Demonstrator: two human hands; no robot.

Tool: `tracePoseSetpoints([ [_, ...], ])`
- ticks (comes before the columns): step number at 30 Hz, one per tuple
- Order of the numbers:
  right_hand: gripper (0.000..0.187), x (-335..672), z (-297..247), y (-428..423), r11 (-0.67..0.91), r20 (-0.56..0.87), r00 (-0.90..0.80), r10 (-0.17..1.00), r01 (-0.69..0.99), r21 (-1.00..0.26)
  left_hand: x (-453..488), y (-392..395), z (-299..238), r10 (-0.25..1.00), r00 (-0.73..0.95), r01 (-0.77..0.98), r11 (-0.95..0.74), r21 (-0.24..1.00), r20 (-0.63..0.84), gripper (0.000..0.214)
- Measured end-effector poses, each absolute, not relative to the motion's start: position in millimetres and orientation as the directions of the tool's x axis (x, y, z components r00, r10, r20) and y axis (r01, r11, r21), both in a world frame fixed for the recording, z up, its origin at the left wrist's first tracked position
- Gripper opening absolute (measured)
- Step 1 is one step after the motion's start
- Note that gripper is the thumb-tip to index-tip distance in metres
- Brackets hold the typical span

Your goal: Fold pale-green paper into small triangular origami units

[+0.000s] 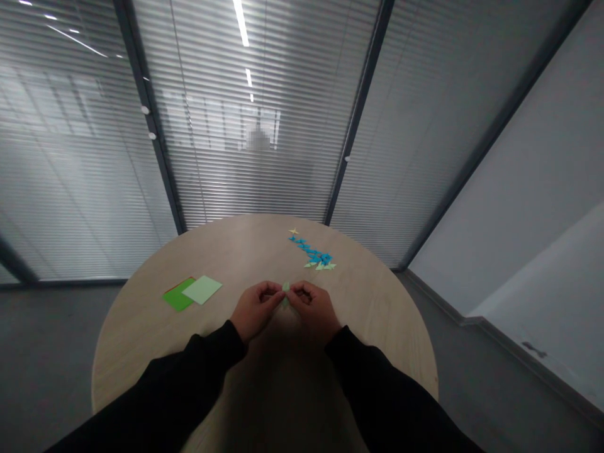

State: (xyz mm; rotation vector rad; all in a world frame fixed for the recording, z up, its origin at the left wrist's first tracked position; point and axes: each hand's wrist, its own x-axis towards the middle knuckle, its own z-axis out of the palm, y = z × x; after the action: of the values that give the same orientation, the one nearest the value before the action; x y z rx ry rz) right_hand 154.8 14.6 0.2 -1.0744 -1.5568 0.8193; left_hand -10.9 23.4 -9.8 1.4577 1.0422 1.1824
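Between my fingertips, over the near middle of the round table (377, 327), is a small pale green piece of folded paper (285, 287). My left hand (257, 308) pinches it from the left, thumb against curled fingers. From the other side my right hand (314, 308) grips it in the same way. The fingers cover much of the paper, so its exact shape is hidden. Beyond my right hand lie pale green folded paper pieces (325, 267), close against a cluster of blue folded paper pieces (319, 258).
To the left lie flat paper sheets: a light green sheet (202, 289) overlapping a bright green sheet (178, 296), with a reddish edge beneath. A yellow folded paper star (294, 231) sits near the far edge. Glass panels with blinds (255, 182) stand behind the table.
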Motion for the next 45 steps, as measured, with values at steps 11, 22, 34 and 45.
tracePoseSetpoints([
  [11,0.018,160.3,-2.1,19.3,0.442,0.426,-0.119,0.897,0.223,-0.869,-16.5,23.7,1.2,0.967,0.246,-0.063,-0.061,0.996,0.074,0.034],
  [22,0.024,179.8,4.6,25.9,0.816,0.674,-0.492,0.550,0.489,-0.309,-16.6,27.6,-8.0,0.967,0.234,-0.259,0.158,0.953,-0.097,0.035],
  [34,0.026,178.9,7.4,19.8,0.807,0.683,-0.535,0.497,0.575,-0.137,-16.0,25.6,-6.3,0.947,0.309,-0.262,0.175,0.949,-0.089,0.033],
  [45,0.021,171.9,10.7,12.7,0.775,0.627,-0.671,0.395,0.610,0.165,-15.8,23.4,-5.1,0.926,0.357,-0.283,0.228,0.932,-0.118,0.031],
])
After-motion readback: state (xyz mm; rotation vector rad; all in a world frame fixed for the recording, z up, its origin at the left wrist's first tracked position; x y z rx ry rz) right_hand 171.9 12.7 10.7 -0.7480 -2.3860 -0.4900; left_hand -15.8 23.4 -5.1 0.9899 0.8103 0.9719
